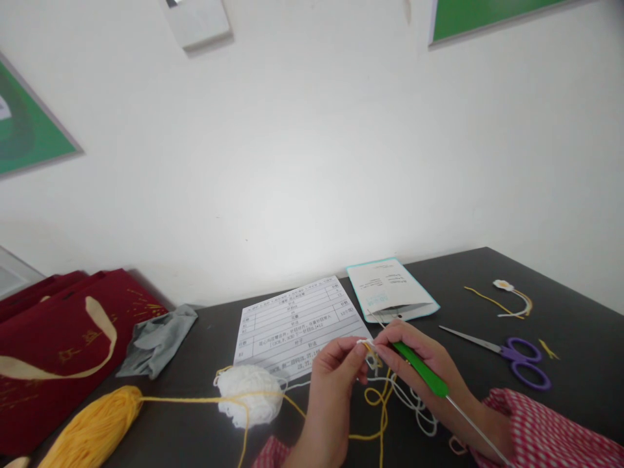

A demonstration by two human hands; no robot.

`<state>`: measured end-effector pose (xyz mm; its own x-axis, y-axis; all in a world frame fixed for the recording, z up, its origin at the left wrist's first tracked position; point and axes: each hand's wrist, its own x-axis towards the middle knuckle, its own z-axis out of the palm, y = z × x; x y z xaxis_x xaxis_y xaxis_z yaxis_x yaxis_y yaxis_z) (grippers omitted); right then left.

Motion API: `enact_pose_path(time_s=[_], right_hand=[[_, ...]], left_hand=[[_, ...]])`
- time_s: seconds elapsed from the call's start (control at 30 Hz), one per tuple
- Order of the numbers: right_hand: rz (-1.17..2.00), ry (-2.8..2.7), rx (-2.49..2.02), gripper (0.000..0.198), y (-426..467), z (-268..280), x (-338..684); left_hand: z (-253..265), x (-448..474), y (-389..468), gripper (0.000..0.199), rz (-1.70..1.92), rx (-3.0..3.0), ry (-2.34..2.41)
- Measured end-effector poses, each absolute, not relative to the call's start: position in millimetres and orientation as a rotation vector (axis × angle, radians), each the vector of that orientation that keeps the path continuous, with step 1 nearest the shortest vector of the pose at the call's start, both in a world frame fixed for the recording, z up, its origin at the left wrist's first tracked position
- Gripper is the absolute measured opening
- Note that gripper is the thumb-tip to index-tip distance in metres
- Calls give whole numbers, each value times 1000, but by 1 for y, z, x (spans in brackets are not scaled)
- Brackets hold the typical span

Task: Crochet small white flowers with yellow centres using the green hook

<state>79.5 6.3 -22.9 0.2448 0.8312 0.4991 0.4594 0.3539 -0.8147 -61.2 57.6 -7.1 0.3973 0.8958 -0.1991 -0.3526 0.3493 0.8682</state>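
Observation:
My left hand (335, 383) pinches a small white and yellow crochet piece (372, 356) between thumb and fingers. My right hand (433, 354) grips a crochet hook with a green handle (421, 370). Its thin metal tip points up and left past the fingers, and a long metal shaft runs down toward the right sleeve. The right fingertips meet the crochet piece too, so part of it is hidden. Loose yellow yarn (383, 416) and white yarn (418, 406) hang in loops below both hands. A white yarn ball (253, 411) lies left of my left hand.
Behind my hands lie a printed sheet (287, 331) and a white packet (387, 283). Purple-handled scissors (521, 354), yarn scraps (550, 350) and a small crocheted flower (503, 285) are at right. Left are a yellow skein (95, 429), grey plastic (158, 338) and a red bag (43, 403).

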Motion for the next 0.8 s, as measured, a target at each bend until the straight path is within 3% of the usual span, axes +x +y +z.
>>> enact_pose_path(time_s=[0.8], right_hand=[[329,-1386,-1285,15,8,-21,80]], left_hand=[[-4,-62,57,25,906,709,720]])
